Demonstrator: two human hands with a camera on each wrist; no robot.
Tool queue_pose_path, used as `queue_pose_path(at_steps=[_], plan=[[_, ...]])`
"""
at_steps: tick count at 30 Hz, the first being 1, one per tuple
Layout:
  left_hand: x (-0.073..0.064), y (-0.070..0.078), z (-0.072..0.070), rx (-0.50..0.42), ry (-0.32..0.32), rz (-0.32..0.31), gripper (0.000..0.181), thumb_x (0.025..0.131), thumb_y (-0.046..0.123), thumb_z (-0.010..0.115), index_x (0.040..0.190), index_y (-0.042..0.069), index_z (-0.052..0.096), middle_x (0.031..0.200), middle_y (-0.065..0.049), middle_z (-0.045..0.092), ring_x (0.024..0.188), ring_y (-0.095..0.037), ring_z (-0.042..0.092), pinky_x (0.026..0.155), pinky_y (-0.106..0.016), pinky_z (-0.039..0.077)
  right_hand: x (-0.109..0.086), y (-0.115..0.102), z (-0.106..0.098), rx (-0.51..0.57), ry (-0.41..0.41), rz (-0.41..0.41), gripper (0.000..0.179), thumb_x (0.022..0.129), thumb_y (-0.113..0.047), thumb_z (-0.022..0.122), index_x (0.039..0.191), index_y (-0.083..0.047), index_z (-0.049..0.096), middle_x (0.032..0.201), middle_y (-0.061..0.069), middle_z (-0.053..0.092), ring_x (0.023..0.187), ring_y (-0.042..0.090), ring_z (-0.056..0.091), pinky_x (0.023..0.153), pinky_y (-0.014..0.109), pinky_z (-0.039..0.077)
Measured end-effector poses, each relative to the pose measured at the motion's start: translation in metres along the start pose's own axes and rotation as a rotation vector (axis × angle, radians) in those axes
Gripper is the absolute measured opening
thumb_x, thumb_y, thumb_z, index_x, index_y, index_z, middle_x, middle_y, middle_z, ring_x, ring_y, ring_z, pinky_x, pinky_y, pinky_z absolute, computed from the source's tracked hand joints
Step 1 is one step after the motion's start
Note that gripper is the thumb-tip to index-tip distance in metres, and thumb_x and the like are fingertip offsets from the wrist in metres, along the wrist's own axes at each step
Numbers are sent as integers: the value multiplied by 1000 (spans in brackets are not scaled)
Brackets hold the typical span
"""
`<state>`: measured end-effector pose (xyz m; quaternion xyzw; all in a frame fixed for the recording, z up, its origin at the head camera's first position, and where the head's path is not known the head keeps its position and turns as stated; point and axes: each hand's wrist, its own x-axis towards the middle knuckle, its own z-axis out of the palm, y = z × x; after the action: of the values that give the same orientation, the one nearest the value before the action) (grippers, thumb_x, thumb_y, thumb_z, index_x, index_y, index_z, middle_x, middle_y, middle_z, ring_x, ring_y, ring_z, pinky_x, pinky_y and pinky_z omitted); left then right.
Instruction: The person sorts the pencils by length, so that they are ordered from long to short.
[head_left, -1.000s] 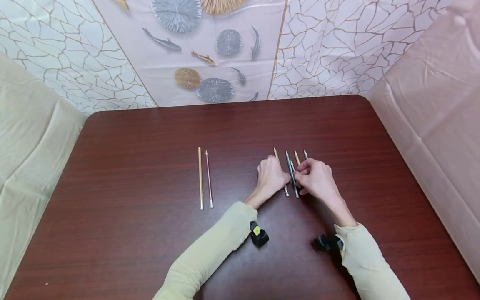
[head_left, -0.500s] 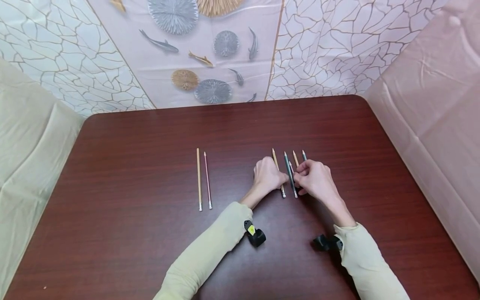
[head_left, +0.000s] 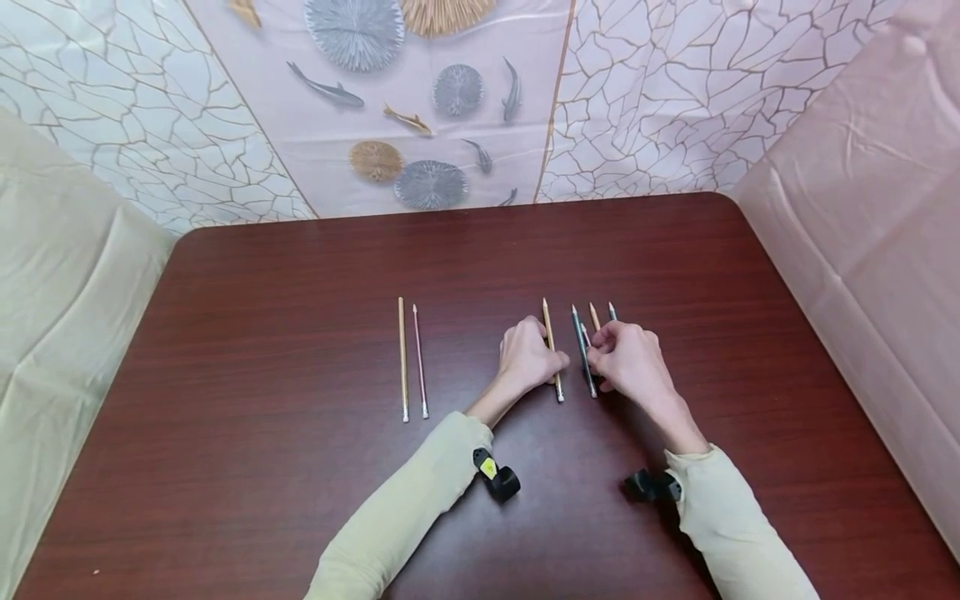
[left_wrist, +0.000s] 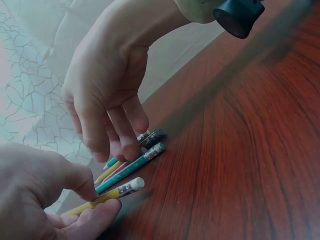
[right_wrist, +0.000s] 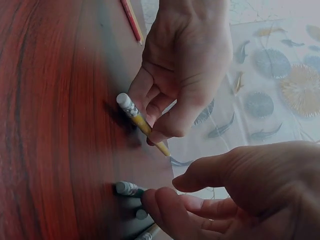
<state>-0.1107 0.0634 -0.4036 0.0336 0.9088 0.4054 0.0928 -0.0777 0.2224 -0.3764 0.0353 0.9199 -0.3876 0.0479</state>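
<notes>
My left hand (head_left: 525,357) pinches a yellow pencil (left_wrist: 112,194) between thumb and fingers, near its white eraser end, which looks slightly raised in the right wrist view. Just right of it, a green pencil (head_left: 580,336) lies on the table. My right hand (head_left: 633,360) hovers over the group there, fingers bent loosely and thumb apart from the index finger; its fingertips are close to the green pencil, though contact cannot be told. Partly hidden by this hand are a reddish pencil (head_left: 586,332), another yellow pencil (head_left: 594,315) and a second green pencil (head_left: 612,311).
On the left half of the dark red wooden table (head_left: 262,375), a yellow pencil (head_left: 403,358) and a reddish pencil (head_left: 420,362) lie side by side. Patterned cloth (head_left: 450,125) hangs behind the far edge. Small black cameras sit on both wrists.
My left hand has moved a little left, carrying the yellow pencil away from the green one and turning it more upright in view. My right hand has stayed nearly still.
</notes>
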Motion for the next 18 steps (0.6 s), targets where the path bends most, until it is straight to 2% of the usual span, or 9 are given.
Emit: queue_pose_path(at_steps=[4, 9, 13, 18], plan=[[-2, -3, -4, -13, -2, -4, 37, 71, 16, 81, 101, 5, 63, 55, 7, 59, 64, -16, 65, 72, -31, 50, 0, -4, 2, -47, 12, 1, 12, 85, -5, 61, 94, 3, 63, 79, 14, 70, 47, 22, 66, 45, 31, 53], [-5, -4, -6, -46, -11, -29, 37, 72, 14, 81, 103, 5, 62, 51, 9, 58, 52, -9, 62, 73, -31, 51, 2, -6, 5, -87, 24, 0, 13, 85, -6, 62, 94, 2, 64, 80, 13, 70, 45, 20, 65, 45, 30, 52], [-6, -5, -6, -54, -18, -42, 38, 73, 14, 80, 105, 6, 62, 53, 8, 60, 52, -9, 63, 74, -31, 51, 4, -7, 9, -136, 43, -11, 12, 84, -8, 64, 93, 0, 65, 76, 8, 69, 44, 16, 63, 52, 34, 53], [-7, -6, -8, -35, -5, -37, 37, 73, 15, 81, 104, 7, 63, 61, 7, 61, 60, -13, 65, 74, -31, 51, 6, -8, 13, -218, 84, -29, 13, 81, -11, 67, 91, -3, 67, 71, 3, 68, 60, 24, 64, 61, 45, 50]])
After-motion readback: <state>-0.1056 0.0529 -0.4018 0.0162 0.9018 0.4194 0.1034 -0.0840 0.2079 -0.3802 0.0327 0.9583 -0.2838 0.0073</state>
